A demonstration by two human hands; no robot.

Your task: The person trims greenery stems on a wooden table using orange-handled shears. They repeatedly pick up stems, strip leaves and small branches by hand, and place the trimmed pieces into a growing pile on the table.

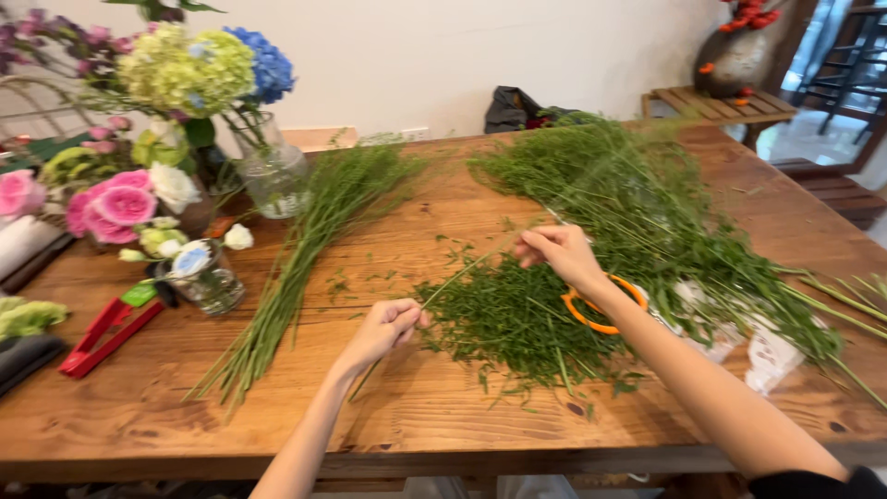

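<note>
Hands apart, one thin green stem (453, 277) pinched between them: left hand (386, 330) low, right hand (557, 251) high. Two stem bundles, one trimmings pile (517, 323), one orange scissors (601, 305).

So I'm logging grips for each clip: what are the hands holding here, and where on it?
Both hold one thin green stem: the left hand pinches its lower end, the right hand its upper part, above the pile of leaf trimmings.

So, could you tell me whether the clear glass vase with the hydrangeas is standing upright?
Upright: the glass vase stands on the table, its stems rising out the top.
</note>
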